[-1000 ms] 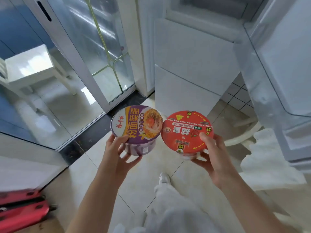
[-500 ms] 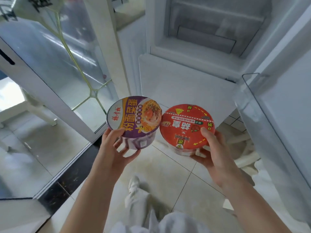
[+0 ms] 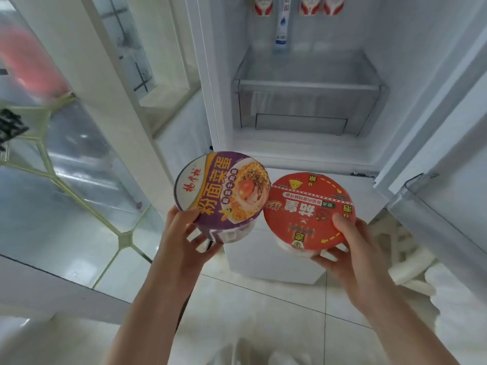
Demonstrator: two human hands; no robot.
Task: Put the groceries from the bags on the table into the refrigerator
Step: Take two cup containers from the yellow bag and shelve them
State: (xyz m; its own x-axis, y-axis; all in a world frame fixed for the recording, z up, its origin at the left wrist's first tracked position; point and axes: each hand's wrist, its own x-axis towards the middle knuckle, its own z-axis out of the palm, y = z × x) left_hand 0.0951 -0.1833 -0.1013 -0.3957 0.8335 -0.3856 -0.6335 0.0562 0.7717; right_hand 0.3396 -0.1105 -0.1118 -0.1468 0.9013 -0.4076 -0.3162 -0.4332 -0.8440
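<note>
1. Now facing the open refrigerator [image 3: 303,143], its clear drawer [image 3: 308,106] and the bottles [image 3: 297,6] above it in view where a second ago only the lower cabinet front showed; carrying seems done, placing next.
2. Left hand [image 3: 181,241] raised before the refrigerator's lower edge, fingers closed around the purple noodle bowl [image 3: 221,191], thumb on the lid.
3. Right hand [image 3: 345,248] alongside, fingers gripping the red noodle bowl [image 3: 308,212] from below, thumb on the lid; bowls almost touching, both outside the refrigerator.

My left noodle bowl [image 3: 222,192] has a purple lid with yellow lettering; my right noodle bowl [image 3: 309,210] is red with yellow dashed arrows. Upper frame: white refrigerator [image 3: 305,159], red-and-white cartons [image 3: 263,6].
</note>
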